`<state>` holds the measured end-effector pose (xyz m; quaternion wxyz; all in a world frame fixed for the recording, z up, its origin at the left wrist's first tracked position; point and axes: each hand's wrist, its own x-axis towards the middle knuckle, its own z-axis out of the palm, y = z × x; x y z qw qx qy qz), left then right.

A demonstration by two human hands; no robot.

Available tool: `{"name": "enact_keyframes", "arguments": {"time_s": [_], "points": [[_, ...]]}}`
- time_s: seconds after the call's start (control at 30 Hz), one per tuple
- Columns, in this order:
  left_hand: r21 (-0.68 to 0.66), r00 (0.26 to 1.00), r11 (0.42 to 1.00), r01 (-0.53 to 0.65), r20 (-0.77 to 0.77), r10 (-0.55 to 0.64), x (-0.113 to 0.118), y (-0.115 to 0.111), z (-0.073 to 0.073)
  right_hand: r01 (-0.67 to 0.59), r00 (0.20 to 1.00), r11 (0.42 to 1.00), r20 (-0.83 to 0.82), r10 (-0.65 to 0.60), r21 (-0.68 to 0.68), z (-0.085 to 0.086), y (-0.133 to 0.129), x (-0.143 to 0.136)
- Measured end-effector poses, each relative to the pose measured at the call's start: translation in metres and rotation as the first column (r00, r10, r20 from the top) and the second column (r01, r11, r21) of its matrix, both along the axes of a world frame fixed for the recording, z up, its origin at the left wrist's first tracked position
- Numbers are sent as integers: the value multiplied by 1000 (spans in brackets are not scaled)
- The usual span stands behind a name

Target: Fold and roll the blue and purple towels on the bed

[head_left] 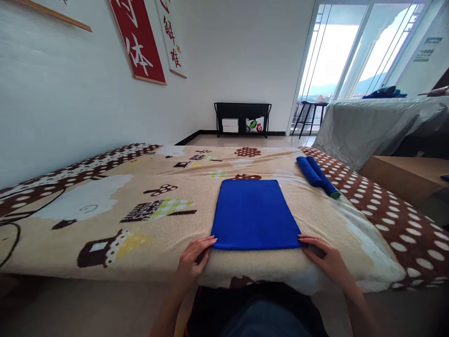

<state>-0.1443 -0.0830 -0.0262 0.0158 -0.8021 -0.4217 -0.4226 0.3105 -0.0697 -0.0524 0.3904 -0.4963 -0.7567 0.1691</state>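
A blue folded cloth (254,215) lies flat on the beige patterned blanket (196,187), right in front of me. Its near edge runs between my two hands. At the near left corner, my left hand (193,256) pinches the cloth between thumb and fingers. My right hand (324,256) does the same at the near right corner, its fingertips on the very edge. Beyond the cloth to the right, rolled blue cloths (312,172) rest side by side on the blanket, apart from both hands.
The blanket has a brown polka-dot border (393,220) along the right. A cardboard box (410,173) and a plastic-covered piece of furniture (372,121) stand past it. Against the far wall is a black rack (242,111); a dark stool (310,114) stands near the glass door.
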Motion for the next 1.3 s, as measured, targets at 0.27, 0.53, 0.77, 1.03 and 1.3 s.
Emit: {"name": "enact_keyframes", "arguments": {"time_s": [0.27, 0.53, 0.77, 1.03, 1.3], "points": [[-41, 999, 999, 29, -18, -29, -2, -1, -2, 135, 991, 984, -30, -133, 114, -7, -5, -17], [-76, 998, 997, -9, 55, 13, -4, 0, -7, 178, 984, 974, -23, -176, 138, -10, -3, -19], [-87, 989, 994, -70, 123, 81, -10, -4, -4, 125, 989, 974, 52, -137, 190, -7, 2, -1], [-89, 995, 991, -99, 17, 101, -21, -11, 11, -1, 999, 994, 43, -3, 111, 12, -9, 7], [-250, 984, 959, -131, 84, 156, -15, -16, 16, -111, 989, 992, -101, 104, -67, 27, -13, 3]]}}
